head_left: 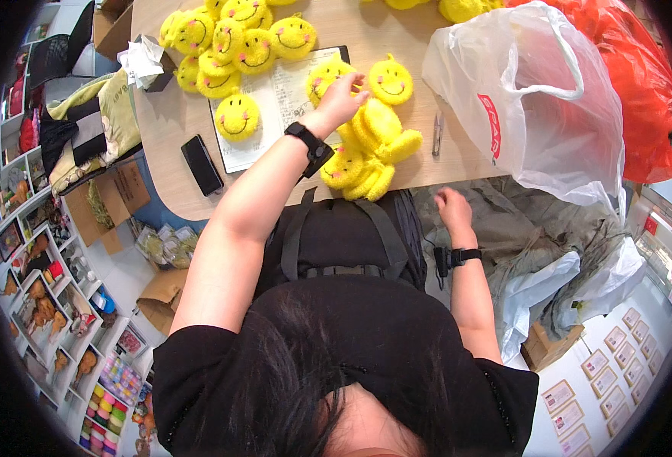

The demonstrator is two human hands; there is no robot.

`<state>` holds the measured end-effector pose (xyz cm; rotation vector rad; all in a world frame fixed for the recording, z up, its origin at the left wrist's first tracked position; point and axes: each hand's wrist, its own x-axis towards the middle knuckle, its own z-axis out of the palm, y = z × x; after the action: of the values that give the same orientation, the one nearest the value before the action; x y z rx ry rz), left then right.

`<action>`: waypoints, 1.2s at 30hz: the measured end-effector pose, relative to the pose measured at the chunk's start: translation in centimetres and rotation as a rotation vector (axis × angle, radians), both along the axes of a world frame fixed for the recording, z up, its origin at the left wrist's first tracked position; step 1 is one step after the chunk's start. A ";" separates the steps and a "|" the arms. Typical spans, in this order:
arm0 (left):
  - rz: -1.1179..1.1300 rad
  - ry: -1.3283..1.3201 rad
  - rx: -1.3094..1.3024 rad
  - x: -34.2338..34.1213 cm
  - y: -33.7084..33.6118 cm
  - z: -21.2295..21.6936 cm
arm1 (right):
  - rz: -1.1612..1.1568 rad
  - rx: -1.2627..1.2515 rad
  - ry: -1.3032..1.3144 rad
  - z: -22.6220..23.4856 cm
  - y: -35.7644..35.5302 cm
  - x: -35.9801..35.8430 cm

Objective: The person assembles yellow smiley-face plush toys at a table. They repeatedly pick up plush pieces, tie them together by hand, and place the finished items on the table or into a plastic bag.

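Right now the left hand [341,97] reaches out over the table [170,122] and rests on a yellow smiley plush toy [327,76] that lies on a printed sheet of paper [279,107]. Its fingers curl over the toy's upper edge in a loose grip; whether they have truly closed on it I cannot tell from this angle. Just beside it sits another smiley toy with small ears [391,80], and a pile of yellow plush pieces [374,148] lies against the wrist, near the table's front edge. A larger heap of smiley toys [229,42] is well apart to the left.

The right hand [453,206] hangs below the table edge over grey fabric [518,228], fingers curled into a narrow, empty-looking fist.

Judging by this, the step in hand is picking or sorting one toy from the group. The next move calls for a firmer pinch on the soft plush without dragging the paper or nudging the small snips [437,133] lying by the white plastic bag [526,99].
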<state>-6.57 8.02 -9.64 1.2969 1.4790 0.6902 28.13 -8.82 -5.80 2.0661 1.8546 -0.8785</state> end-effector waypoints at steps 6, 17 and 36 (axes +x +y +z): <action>0.064 0.028 -0.031 -3.0 -4.6 2.2 | 0.081 0.510 0.434 3.5 6.4 -7.8; 0.085 -0.075 -0.631 -3.9 -14.3 -3.3 | 0.433 0.161 0.598 2.8 5.1 -12.7; 0.173 -0.763 -0.679 -5.4 -14.6 9.4 | -0.242 -0.286 1.220 3.2 6.9 -17.4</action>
<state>-11.95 -6.60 -0.27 0.3164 1.0372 0.6129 10.72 -1.90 -2.62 1.6442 1.6515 -2.6916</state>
